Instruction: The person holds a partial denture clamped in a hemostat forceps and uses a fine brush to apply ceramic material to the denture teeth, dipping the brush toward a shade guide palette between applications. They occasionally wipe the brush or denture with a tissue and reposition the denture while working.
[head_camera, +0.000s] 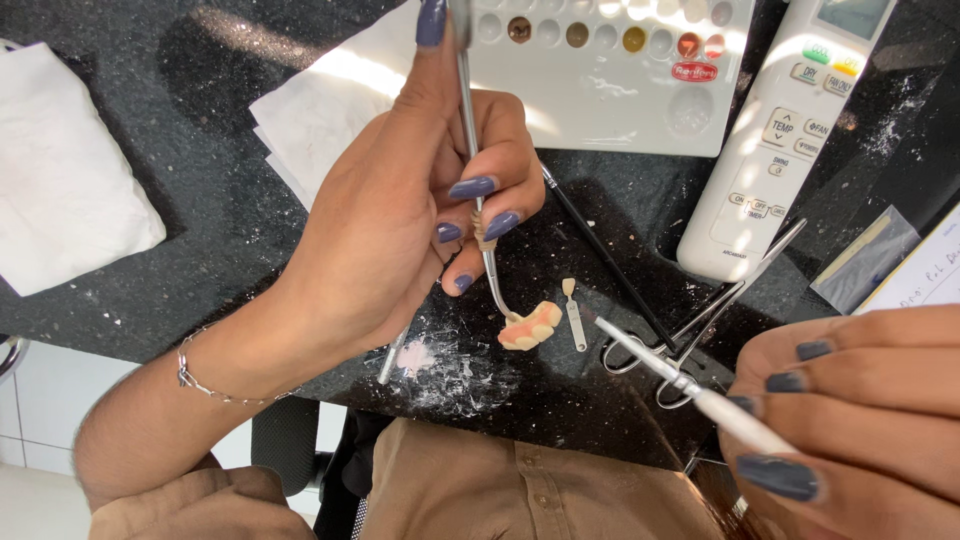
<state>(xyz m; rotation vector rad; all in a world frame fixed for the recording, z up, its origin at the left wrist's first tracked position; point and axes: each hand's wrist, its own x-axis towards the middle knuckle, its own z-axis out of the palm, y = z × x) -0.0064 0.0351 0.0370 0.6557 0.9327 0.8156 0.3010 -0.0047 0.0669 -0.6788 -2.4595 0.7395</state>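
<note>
While my left hand (400, 220) pinches a slim steel instrument (478, 190) whose curved tip carries the small pink-and-cream dental bridge (530, 326), the piece hangs just above the speckled black stone counter (200, 180), so every side can be reached. My right hand (850, 420), fingers closed around a thin white-handled brush (690, 385), aims its fine tip toward the teeth. Steel forceps (700, 330) and a white palette tray (610, 90) lie near.

A dental lab: denture piece (531, 327), shade palette (600, 70), forceps (700, 320) on a dusty black bench (200, 200).
</note>
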